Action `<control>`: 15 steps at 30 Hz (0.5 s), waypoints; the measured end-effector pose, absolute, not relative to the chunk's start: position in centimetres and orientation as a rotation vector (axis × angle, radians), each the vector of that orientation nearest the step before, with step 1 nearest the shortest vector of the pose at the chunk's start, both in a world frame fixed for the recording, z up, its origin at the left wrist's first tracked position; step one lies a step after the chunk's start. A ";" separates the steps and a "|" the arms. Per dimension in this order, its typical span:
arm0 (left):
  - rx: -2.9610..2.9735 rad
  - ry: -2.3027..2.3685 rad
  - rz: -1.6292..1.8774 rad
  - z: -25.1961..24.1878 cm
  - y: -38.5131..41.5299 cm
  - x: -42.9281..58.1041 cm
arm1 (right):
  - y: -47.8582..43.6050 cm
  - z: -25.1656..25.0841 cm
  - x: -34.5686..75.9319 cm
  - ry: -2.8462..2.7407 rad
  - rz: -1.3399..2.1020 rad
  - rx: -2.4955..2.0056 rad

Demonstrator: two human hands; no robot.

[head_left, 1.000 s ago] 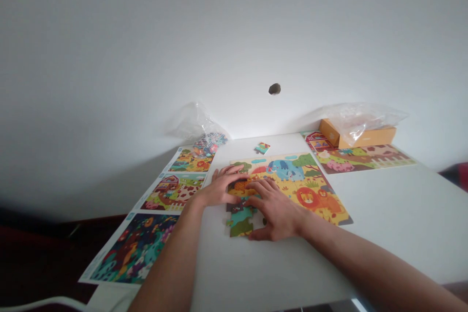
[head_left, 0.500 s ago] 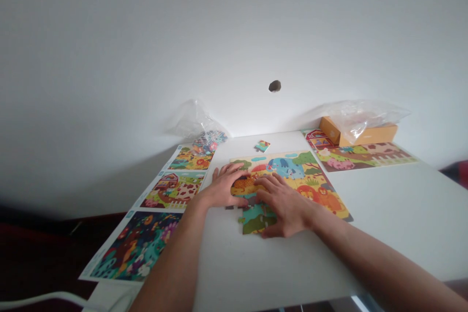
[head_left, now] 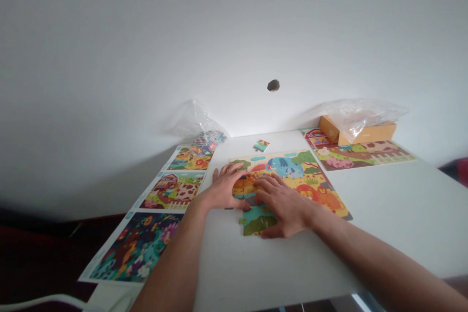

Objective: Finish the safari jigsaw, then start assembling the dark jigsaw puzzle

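A jigsaw puzzle (head_left: 285,167) with an elephant, lions and a leopard lies largely joined on the white table. Its lower left corner has an uneven edge with a tab sticking out. My left hand (head_left: 224,189) rests over the puzzle's left side, thumb and fingers spread around the leopard part. Across the lower middle, my right hand (head_left: 283,204) lies with fingers apart, the fingertips touching the pieces and the thumb at the bottom edge. Both hands cover some of the picture. A loose puzzle piece (head_left: 262,146) sits behind the puzzle.
Left of my arms is a sheet of printed pictures (head_left: 175,190), with a clear bag of pieces (head_left: 208,142) on its far end. At the back right, an orange box (head_left: 369,134) under clear plastic (head_left: 360,112) stands on a farm puzzle (head_left: 336,162). Behind rises a wall.
Both hands stay almost where they were on the puzzle, with only a very slight shift of the fingers. The view has moved a little.
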State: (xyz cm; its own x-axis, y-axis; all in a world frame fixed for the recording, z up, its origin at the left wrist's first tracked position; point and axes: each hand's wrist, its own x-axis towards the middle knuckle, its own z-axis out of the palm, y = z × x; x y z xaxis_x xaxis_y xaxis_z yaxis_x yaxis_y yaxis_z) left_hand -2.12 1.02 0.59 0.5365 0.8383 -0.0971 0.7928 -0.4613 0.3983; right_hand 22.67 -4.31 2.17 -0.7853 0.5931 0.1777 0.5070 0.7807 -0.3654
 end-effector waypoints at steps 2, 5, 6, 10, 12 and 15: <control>2.382 1.338 0.164 0.5 1.0 -2.1 | -4.3 2.1 22.7 -2.686 0.428 -0.838; 2.389 1.335 0.171 0.3 1.0 -2.2 | -4.3 2.1 22.7 -2.680 0.429 -0.827; 2.392 1.332 0.176 0.2 1.0 -2.2 | -4.3 2.0 22.7 -2.678 0.432 -0.827; 2.400 1.326 0.191 0.1 1.1 -2.2 | -4.2 1.9 22.7 -2.670 0.450 -0.828; 2.399 1.327 0.196 0.1 1.1 -2.2 | -4.2 1.9 22.7 -2.668 0.455 -0.828; 2.400 1.329 0.201 0.1 1.1 -2.2 | -4.2 1.9 22.8 -2.664 0.457 -0.826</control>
State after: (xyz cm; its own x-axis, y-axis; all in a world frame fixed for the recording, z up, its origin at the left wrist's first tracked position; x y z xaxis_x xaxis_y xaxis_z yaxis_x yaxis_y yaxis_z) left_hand -2.19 1.07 0.06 0.5408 0.8390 -0.0609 0.7832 -0.4757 0.4004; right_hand 22.76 -4.16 1.92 -0.7840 0.5877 0.1998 0.4875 0.7822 -0.3881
